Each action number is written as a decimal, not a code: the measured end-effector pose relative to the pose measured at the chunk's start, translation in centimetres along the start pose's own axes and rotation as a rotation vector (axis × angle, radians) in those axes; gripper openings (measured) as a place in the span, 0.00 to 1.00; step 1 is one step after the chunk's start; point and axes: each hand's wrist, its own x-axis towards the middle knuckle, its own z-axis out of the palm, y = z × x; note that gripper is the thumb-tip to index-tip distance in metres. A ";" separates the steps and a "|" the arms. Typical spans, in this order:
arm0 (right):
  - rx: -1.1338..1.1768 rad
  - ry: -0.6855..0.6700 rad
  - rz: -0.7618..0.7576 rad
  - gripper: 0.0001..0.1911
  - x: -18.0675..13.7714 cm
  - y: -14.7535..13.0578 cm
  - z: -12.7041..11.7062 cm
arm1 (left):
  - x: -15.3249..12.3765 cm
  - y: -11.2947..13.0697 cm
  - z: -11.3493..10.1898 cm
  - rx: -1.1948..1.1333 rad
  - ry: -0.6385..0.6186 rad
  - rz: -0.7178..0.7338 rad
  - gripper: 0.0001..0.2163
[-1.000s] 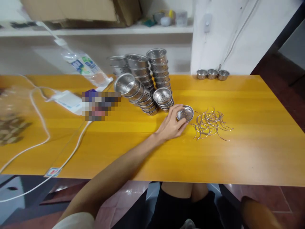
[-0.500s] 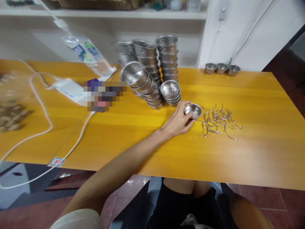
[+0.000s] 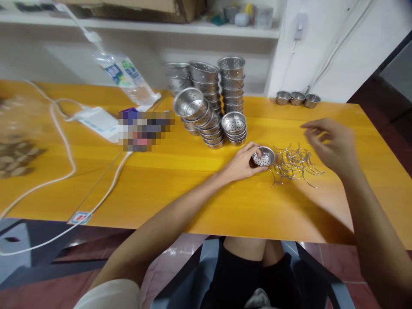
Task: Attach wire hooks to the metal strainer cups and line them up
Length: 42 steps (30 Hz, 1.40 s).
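My left hand (image 3: 242,164) is closed around the side of a small perforated metal cup (image 3: 264,156), with the cup's mouth facing up and a finger over its rim. Just right of the cup lies a loose tangle of thin curved wires (image 3: 294,161) on the table. Over the table, to the right of the wires, hovers my right hand (image 3: 333,146), slightly blurred. Its fingers point left, apart, and nothing shows in them. Behind the left hand is a short stack of similar cups (image 3: 234,124).
Tall and leaning stacks of perforated cups (image 3: 232,81) rise behind. Three small cups (image 3: 298,98) sit by the wall. At left are a plastic bottle (image 3: 127,77), a white power strip (image 3: 98,122) and cables. The yellow table's (image 3: 225,210) front edge runs above my lap.
My right hand has come into view from the right, over the table near the wires. My left hand still holds the cup, its fingers shifted slightly on the rim. The camera view has shifted slightly.
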 end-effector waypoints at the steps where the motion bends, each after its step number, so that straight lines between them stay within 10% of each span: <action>1: -0.132 -0.092 -0.032 0.08 0.7 -0.1 0.6 | 0.0 0.1 -0.1 -0.012 0.008 -0.012 0.20; 7: -0.656 -0.558 -0.092 0.08 4.6 -0.1 4.9 | -0.2 -0.3 0.0 -0.142 0.051 -0.101 0.31; 17: -0.848 -0.509 -0.139 0.13 5.3 -1.5 4.8 | -0.5 -1.0 -0.5 -0.528 0.057 -0.166 0.37; 26: -0.193 -0.434 -0.388 0.06 2.8 -7.2 3.0 | -1.0 0.4 -2.1 -0.836 0.005 -0.234 0.38; 42: -0.209 -0.437 -0.389 0.08 2.3 -7.6 6.1 | -1.4 0.3 -1.7 -0.837 -0.009 -0.216 0.39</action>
